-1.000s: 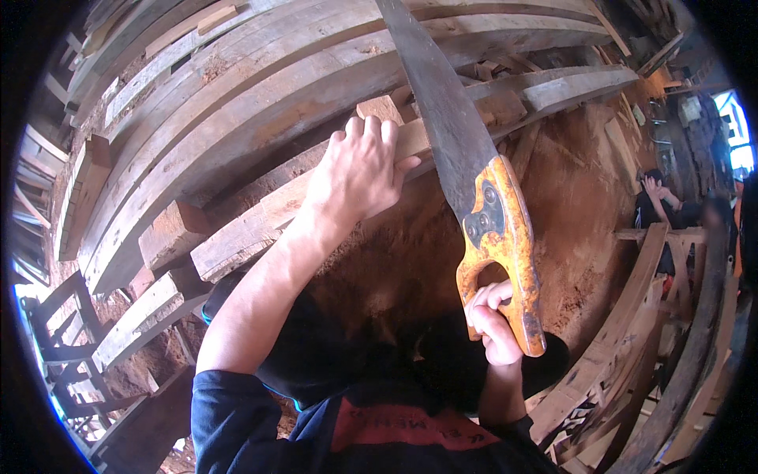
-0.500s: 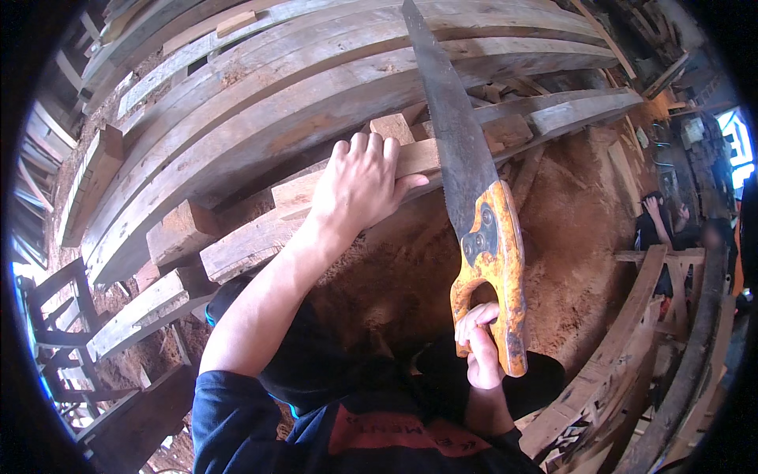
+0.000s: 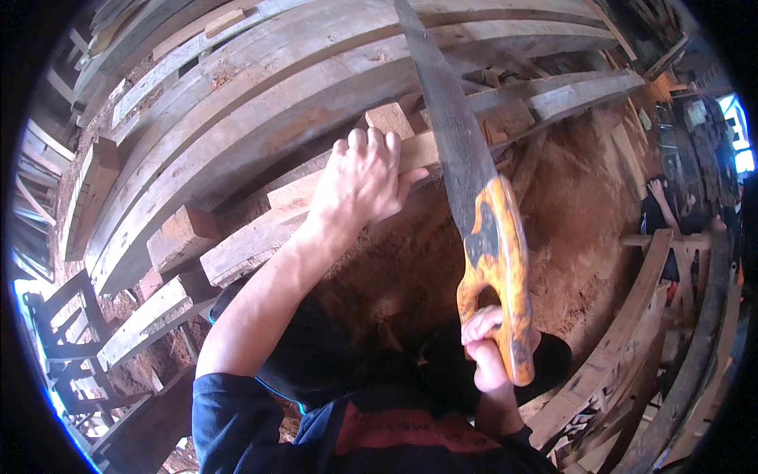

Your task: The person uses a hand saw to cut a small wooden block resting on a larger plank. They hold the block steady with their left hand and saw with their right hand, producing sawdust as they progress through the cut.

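My left hand (image 3: 355, 178) grips a pale wooden board (image 3: 292, 195), its fingers curled over the far edge just left of a hand saw. My right hand (image 3: 488, 347) holds the worn orange-and-black handle (image 3: 517, 276) of the saw, low in front of me. The steel blade (image 3: 450, 118) points away from me across the board, just right of my left hand. A short wooden block (image 3: 387, 120) sits behind my left hand, and another block (image 3: 178, 237) lies further left.
Long curved beams (image 3: 237, 103) are stacked ahead. More timber (image 3: 608, 347) leans at the lower right, and a dark wooden frame (image 3: 63, 332) stands at the left. Sawdust covers the ground (image 3: 560, 221). A person (image 3: 659, 205) is at the far right with a hand raised.
The saw and my right hand have moved down toward me since a second ago. My left hand stays on the board, and the view has shifted slightly.
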`<action>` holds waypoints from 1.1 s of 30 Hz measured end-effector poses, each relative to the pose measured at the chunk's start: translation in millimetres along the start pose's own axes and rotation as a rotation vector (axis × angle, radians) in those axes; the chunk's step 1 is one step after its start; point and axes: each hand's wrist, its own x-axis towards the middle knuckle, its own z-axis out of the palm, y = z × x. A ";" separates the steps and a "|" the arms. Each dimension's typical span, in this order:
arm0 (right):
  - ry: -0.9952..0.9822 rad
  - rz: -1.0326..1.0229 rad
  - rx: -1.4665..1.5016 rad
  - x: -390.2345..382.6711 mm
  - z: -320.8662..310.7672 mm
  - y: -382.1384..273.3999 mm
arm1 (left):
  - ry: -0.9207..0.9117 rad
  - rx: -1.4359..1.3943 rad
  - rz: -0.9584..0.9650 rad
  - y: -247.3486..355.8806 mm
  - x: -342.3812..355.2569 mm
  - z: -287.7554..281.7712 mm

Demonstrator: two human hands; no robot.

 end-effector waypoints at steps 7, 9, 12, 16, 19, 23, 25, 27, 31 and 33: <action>-0.065 0.082 -0.099 45.7 20.7 1.7 | 0.000 -0.003 -0.016 0.4 -3.0 5.5; -0.050 0.075 -0.090 22.1 13.4 2.2 | 0.055 0.017 -0.020 -4.9 -4.6 8.1; -0.048 -0.010 -0.104 -14.0 -5.8 -7.1 | 0.020 0.010 0.010 -1.6 -1.8 5.0; -0.094 -0.065 -0.323 39.3 30.6 4.8 | -0.036 -0.010 0.000 0.7 -5.9 3.9; -0.024 0.096 -0.231 51.5 36.1 5.9 | -0.016 -0.015 -0.018 -0.5 -10.2 8.1; -0.031 0.018 -0.001 -22.9 -8.6 -6.1 | 0.043 -0.002 0.000 0.2 -1.2 1.5; -0.048 -0.055 0.011 -19.7 -9.5 -6.5 | 0.060 -0.011 0.010 1.9 -0.4 5.1; 0.111 0.322 -0.042 25.6 20.4 -2.5 | 0.028 0.001 -0.001 -1.2 -1.6 10.1; -0.095 0.039 -0.178 45.0 22.2 1.0 | 0.038 0.027 -0.005 -1.4 -6.3 9.2; -0.046 -0.013 -0.049 -5.7 -1.7 -1.5 | 0.055 0.010 0.009 2.0 -0.1 3.8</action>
